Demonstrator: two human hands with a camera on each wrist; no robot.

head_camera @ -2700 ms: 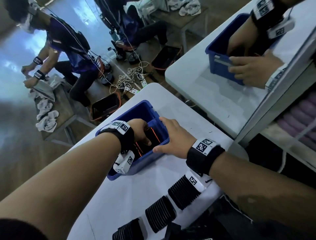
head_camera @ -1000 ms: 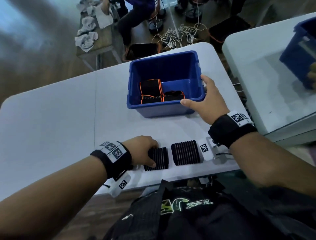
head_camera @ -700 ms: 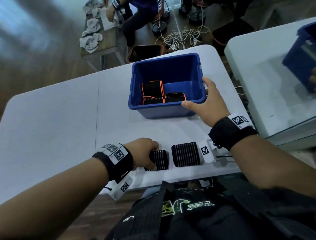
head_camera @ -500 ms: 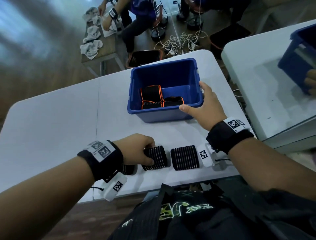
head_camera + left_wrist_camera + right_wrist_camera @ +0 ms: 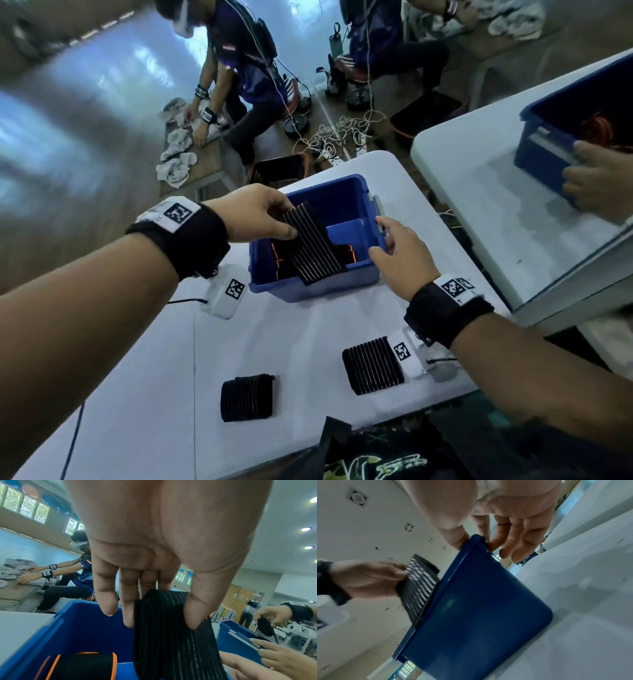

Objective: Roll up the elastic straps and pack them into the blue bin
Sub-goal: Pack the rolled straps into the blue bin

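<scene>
Your left hand (image 5: 255, 214) pinches a rolled black strap (image 5: 310, 245) between thumb and fingers, holding it tilted over the open blue bin (image 5: 342, 202), its lower end dipping inside above the orange-edged rolls (image 5: 82, 665) already lying at the bottom. Your right hand (image 5: 400, 260) grips the bin's right rim (thumb inside, fingers outside), with the bin toward the far edge of the surface (image 5: 301, 335). Two more rolled straps (image 5: 247, 397) lie near the surface's near edge, well apart from each other.

Lighting dim, bluish. Recessed ceiling lights (image 5: 306, 529) glared in left wrist view. Floor (image 5: 68, 113) streaked with motion blur, edges bowed by wide lens. Right wrist view soft; nearest palms out of focus.
</scene>
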